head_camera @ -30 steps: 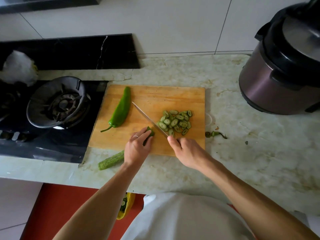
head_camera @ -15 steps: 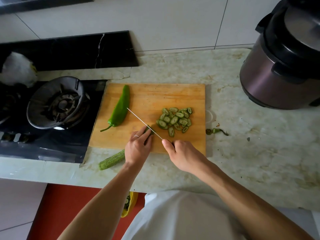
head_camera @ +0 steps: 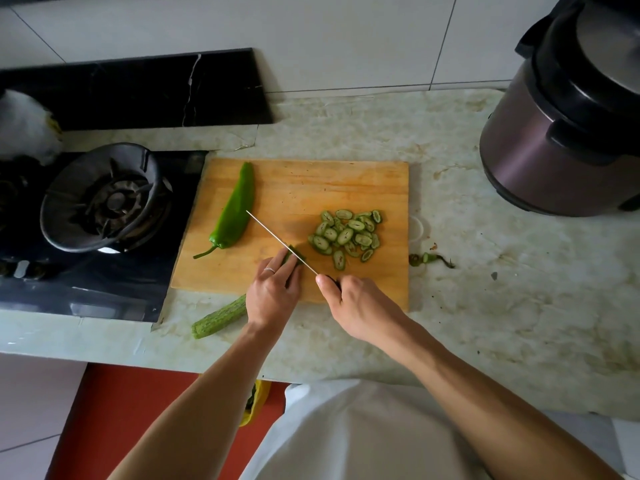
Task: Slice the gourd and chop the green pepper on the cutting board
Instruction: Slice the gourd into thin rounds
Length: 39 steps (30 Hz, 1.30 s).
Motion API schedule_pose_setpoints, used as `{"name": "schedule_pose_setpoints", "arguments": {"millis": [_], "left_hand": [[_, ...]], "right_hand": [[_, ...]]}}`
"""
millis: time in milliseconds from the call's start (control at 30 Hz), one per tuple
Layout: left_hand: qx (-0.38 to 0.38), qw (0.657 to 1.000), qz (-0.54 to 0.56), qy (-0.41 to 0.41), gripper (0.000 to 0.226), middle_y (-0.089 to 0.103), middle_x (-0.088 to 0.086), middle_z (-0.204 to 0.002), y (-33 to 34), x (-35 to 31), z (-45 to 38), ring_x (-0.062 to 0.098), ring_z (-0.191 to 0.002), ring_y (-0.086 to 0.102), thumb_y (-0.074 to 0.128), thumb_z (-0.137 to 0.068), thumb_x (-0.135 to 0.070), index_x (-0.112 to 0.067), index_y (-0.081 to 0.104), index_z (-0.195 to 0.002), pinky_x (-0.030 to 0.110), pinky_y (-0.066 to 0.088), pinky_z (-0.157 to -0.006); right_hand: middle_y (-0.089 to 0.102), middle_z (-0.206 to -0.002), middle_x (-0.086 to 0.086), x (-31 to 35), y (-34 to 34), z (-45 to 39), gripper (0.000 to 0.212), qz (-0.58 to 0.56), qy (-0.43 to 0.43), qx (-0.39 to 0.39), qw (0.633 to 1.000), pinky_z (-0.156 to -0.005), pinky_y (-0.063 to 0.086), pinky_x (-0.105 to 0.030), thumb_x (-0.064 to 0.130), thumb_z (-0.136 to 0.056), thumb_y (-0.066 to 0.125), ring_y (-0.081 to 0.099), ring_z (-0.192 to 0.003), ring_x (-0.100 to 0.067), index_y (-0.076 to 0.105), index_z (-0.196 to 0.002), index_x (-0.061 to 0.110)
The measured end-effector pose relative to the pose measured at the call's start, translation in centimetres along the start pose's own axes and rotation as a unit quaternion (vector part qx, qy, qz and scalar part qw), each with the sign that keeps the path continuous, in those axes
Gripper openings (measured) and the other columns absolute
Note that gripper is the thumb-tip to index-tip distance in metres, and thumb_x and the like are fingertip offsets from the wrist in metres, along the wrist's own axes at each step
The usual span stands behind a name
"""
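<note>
Slicing ridged gourd [head_camera: 221,317], thin knife [head_camera: 277,239]

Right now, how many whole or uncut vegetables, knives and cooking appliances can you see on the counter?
Green pepper: 1, whole, on the cutting board
Gourd: 1, partly sliced, held by the left hand
Knife: 1, in the right hand
Pressure cooker: 1
Gas burner: 1
Total: 5

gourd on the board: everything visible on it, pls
The gourd is long, pale green and ridged, lying diagonally with its cut end past the cutting board edge on the counter. The left hand holds its middle, hiding it. Its tip sits against the knife blade, held by the right hand. A pile of gourd slices lies right of the blade.
</note>
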<state>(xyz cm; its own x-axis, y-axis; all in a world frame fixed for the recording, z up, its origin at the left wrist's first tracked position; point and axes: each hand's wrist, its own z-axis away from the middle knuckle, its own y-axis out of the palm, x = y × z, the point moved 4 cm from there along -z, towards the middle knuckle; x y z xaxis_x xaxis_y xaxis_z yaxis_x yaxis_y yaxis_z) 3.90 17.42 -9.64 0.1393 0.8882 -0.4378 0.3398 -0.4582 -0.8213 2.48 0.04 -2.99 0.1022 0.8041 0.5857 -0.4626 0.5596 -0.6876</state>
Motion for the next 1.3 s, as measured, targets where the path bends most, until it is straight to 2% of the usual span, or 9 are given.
{"name": "schedule_pose_setpoints", "arguments": {"millis": [133, 233, 333, 433, 633, 767, 833, 967, 1300], "left_hand": [[-0.002, 1.0, -0.006, -0.002, 0.023, 0.069, -0.009, -0.124, 0.5, 0.5, 0.1, 0.022, -0.1, 0.062, 0.065, -0.092, -0.021, -0.019, 0.076, -0.111, 0.033, 0.058, -0.065], [-0.003, 1.0, 0.002, 0.004, 0.025, 0.071, -0.007, -0.12, 0.5, 0.4, 0.1, 0.026, -0.095, 0.066, 0.056, -0.094, -0.024, -0.016, 0.078, -0.105, 0.038, 0.058, -0.066], [-0.002, 1.0, 0.006, 0.005, 0.026, 0.07, -0.008, -0.121, 0.2, 0.5, -0.1, 0.026, -0.096, 0.067, 0.056, -0.095, -0.026, -0.017, 0.078, -0.105, 0.039, 0.059, -0.067], [-0.007, 1.0, 0.009, -0.01, 0.024, 0.07, -0.007, -0.124, 0.4, 0.7, 0.0, 0.023, -0.101, 0.067, 0.06, -0.093, -0.026, -0.02, 0.078, -0.108, 0.036, 0.06, -0.067], [0.001, 1.0, 0.029, -0.01, 0.022, 0.07, -0.006, -0.124, 0.5, 0.7, 0.0, 0.022, -0.103, 0.068, 0.063, -0.093, -0.021, -0.017, 0.078, -0.109, 0.039, 0.059, -0.07], [0.009, 0.999, 0.031, -0.033, 0.025, 0.07, -0.004, -0.122, 0.1, 0.4, -0.1, 0.023, -0.105, 0.066, 0.063, -0.09, -0.023, -0.018, 0.077, -0.11, 0.039, 0.06, -0.069], [0.015, 0.999, 0.024, -0.047, 0.027, 0.07, -0.002, -0.122, -0.1, 0.1, -0.1, 0.024, -0.107, 0.065, 0.062, -0.09, -0.025, -0.016, 0.077, -0.11, 0.039, 0.061, -0.072], [0.022, 0.998, 0.027, -0.05, 0.023, 0.069, 0.007, -0.121, -0.3, 0.0, 0.0, 0.027, -0.11, 0.065, 0.076, -0.085, -0.01, -0.009, 0.077, -0.108, 0.04, 0.061, -0.078], [0.029, 0.997, 0.059, -0.049, 0.031, 0.07, 0.008, -0.121, -0.4, 0.5, 0.0, 0.026, -0.108, 0.067, 0.078, -0.08, -0.003, -0.01, 0.077, -0.11, 0.039, 0.058, -0.088]], "right_hand": [[0.052, -0.067, -0.003, 0.4, 0.2, -0.5, 0.057, -0.019, 0.005, 0.002, 1.0, -0.062, 0.046, -0.035, 0.06, -0.1, 0.03, 0.059, -0.068, -0.029, 0.052, -0.079, 0.011], [0.053, -0.073, -0.006, 1.0, 0.7, -1.1, 0.055, 0.002, -0.004, -0.011, 1.0, -0.059, 0.04, -0.032, 0.057, -0.102, 0.031, 0.063, -0.075, -0.033, 0.052, -0.082, 0.01], [0.056, -0.073, -0.007, 0.6, 1.2, -1.2, 0.057, -0.002, -0.001, 0.001, 1.0, -0.057, 0.037, -0.03, 0.059, -0.101, 0.03, 0.058, -0.066, -0.029, 0.053, -0.081, 0.01], [0.054, -0.068, -0.005, -0.4, 0.8, -0.7, 0.059, -0.007, 0.016, 0.017, 1.0, -0.057, 0.041, -0.032, 0.06, -0.101, 0.029, 0.056, -0.063, -0.026, 0.051, -0.076, 0.011], [0.065, -0.079, -0.014, 0.1, 1.4, -1.7, 0.064, 0.004, -0.015, -0.001, 1.0, -0.061, 0.046, -0.034, 0.059, -0.101, 0.028, 0.062, -0.07, -0.031, 0.058, -0.083, 0.006], [0.056, -0.074, -0.006, -1.3, 1.9, -0.7, 0.065, -0.003, -0.026, 0.041, 0.999, -0.064, 0.038, -0.031, 0.062, -0.098, 0.019, 0.054, -0.07, -0.026, 0.055, -0.086, 0.01], [0.058, -0.073, -0.006, -2.1, 1.4, -0.5, 0.064, -0.029, -0.013, 0.041, 0.999, -0.063, 0.037, -0.029, 0.062, -0.099, 0.021, 0.055, -0.069, -0.025, 0.054, -0.078, 0.011], [0.048, -0.057, -0.003, -2.4, -0.1, -0.8, 0.058, -0.077, 0.009, 0.019, 0.997, -0.054, 0.029, -0.029, 0.051, -0.104, 0.032, 0.048, -0.058, -0.021, 0.04, -0.058, 0.017], [0.051, -0.061, -0.004, -1.0, -0.5, 0.2, 0.058, -0.087, -0.015, 0.034, 0.995, -0.061, 0.035, -0.03, 0.056, -0.101, 0.035, 0.052, -0.064, -0.025, 0.042, -0.06, 0.016]]}}
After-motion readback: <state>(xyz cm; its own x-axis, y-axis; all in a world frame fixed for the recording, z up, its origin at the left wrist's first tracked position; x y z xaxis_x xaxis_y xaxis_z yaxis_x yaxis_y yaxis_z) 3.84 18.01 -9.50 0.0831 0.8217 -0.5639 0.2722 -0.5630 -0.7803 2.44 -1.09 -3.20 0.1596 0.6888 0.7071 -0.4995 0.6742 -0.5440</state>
